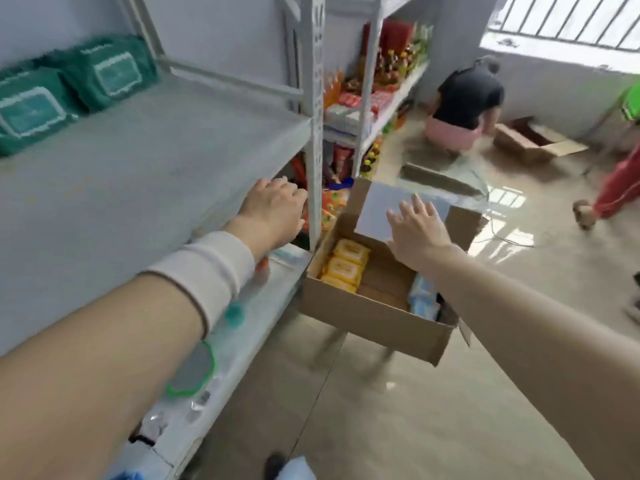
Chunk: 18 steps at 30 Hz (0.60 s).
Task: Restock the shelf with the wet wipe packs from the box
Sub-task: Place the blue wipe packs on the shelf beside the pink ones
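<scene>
An open cardboard box (pixel 367 317) stands on a stool beside the white shelf unit (pixel 145 161). Inside it lie yellow wet wipe packs (pixel 346 265) on the left and light blue packs (pixel 424 299) at the right. Two green wet wipe packs (pixel 69 88) lie at the back left of the shelf board. My left hand (pixel 273 209) hangs at the shelf's front edge, fingers curled, holding nothing. My right hand (pixel 417 230) is spread open over the box, by its raised white flap (pixel 384 209).
A lower shelf (pixel 242 327) carries clear packets with green-rimmed items. Further shelves (pixel 377 95) hold bottles and snacks. A person in black (pixel 465 98) crouches by another open box (pixel 533 140). Someone's red trouser leg (pixel 616 192) is at the right. The floor is glossy tile.
</scene>
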Motion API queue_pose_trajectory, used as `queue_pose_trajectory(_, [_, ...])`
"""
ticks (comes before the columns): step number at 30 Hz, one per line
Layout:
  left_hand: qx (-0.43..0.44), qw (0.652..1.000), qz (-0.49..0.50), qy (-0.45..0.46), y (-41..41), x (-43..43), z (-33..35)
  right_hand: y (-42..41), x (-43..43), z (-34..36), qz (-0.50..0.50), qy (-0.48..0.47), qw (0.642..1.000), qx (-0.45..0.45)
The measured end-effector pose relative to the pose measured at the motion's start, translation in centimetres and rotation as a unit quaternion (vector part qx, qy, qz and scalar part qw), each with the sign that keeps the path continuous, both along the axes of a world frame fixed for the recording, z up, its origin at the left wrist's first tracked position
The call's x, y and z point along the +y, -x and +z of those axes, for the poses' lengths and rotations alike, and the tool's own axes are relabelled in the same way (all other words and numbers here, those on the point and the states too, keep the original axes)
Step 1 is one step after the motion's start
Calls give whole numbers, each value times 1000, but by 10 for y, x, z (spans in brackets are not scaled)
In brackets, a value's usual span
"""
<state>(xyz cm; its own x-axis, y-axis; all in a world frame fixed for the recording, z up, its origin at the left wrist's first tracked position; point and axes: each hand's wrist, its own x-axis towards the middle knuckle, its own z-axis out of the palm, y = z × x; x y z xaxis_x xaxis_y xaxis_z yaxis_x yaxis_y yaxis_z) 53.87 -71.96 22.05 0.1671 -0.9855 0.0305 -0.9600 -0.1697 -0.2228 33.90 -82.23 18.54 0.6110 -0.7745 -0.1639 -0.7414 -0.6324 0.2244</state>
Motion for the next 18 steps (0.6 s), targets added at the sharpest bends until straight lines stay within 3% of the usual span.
queue_pose_trajectory(6, [24, 990, -105, -87, 88, -136, -78, 117, -84, -70, -152, -58, 987, 20])
queue_pose_trajectory(10, [121, 977, -108, -140, 125, -221, -169, 145, -132, -150, -202, -129, 971, -13])
queue_pose_trajectory(14, [235, 933, -62, -266, 159, -275, -285, 140, -155, -256, -296, -275, 914, -37])
queue_pose_trajectory(18, [260, 888, -26, -377, 172, -307, -386, 131, -166, -352, -382, -371, 844, -60])
